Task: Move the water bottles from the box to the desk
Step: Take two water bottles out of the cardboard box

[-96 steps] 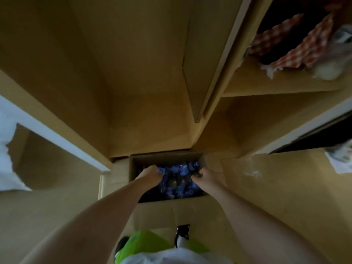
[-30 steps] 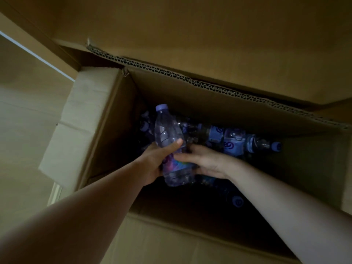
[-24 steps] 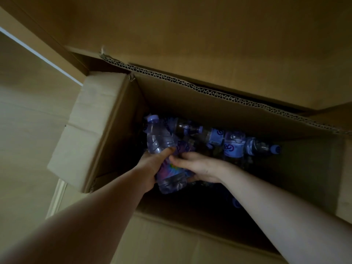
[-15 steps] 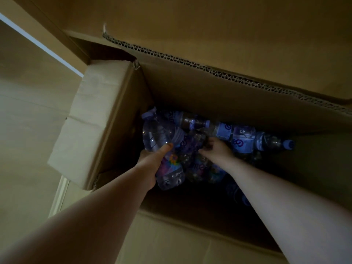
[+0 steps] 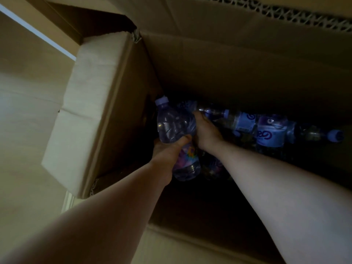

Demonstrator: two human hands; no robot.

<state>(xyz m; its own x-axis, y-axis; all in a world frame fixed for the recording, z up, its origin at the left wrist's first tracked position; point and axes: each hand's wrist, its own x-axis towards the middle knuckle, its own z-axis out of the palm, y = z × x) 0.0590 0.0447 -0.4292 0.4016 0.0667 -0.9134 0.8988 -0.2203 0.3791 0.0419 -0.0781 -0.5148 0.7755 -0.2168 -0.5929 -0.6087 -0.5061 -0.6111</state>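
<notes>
The left hand (image 5: 167, 151) gripped one water bottle (image 5: 176, 138) around its middle, raised inside the box (image 5: 106, 103), apparently for lifting out. The right hand (image 5: 204, 133) reached among the remaining bottles (image 5: 266, 130); its grasp could not be determined.

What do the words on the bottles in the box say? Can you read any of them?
Curly purple logo on the pale blue label of a bottle lying in the box: too blurred to read.
Part of the same logo on the label of the bottle beside it: only a curl shows, not readable.
Colourful label on the bottle that the left hand grips: blurred, no words readable.
Cardboard: no print visible.
</notes>
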